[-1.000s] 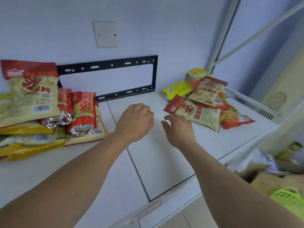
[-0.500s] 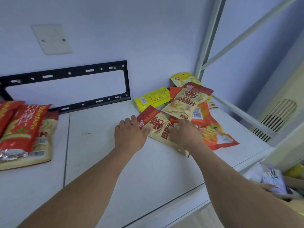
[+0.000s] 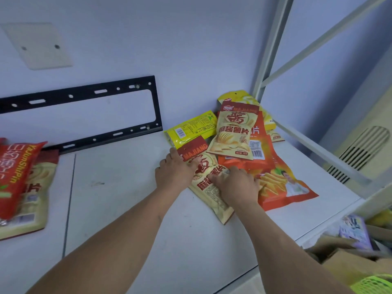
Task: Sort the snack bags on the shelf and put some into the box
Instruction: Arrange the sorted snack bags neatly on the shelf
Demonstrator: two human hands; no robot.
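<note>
Hands meet on one cream chip bag (image 3: 209, 185) with a dark red top, which lies flat on the white shelf (image 3: 127, 198) at the near edge of the right-hand pile. The left hand (image 3: 175, 172) lies palm down at the bag's left side, its fingers laid loosely on the red header and the shelf next to it, with the thumb resting across the bag's face. The right hand (image 3: 236, 184) covers the bag's lower right part, fingers bent slightly and pressing on the printed front; whether any finger curls under an edge cannot be told.

Just beyond the hands a second cream bag (image 3: 235, 132) of the same kind sits on top of the pile, tilted, overlapping a large orange bag (image 3: 282, 183) that spreads toward the shelf's right front. A yellow bag (image 3: 192, 129) lies behind the held one, near the wall, and another yellow pack (image 3: 244, 97) leans in the corner against the upright white frame post (image 3: 269, 49).

Well apart, at the shelf's left edge, a red bag (image 3: 16, 172) lies over another cream bag (image 3: 40, 187). A black metal bracket (image 3: 84, 115) is fixed to the wall (image 3: 180, 39) above the shelf, with a pale blank plate (image 3: 38, 45) higher up. Below the shelf at lower right, a cardboard box (image 3: 350, 264) shows partly, blurred, with a green basket (image 3: 373, 285) beside it.
</note>
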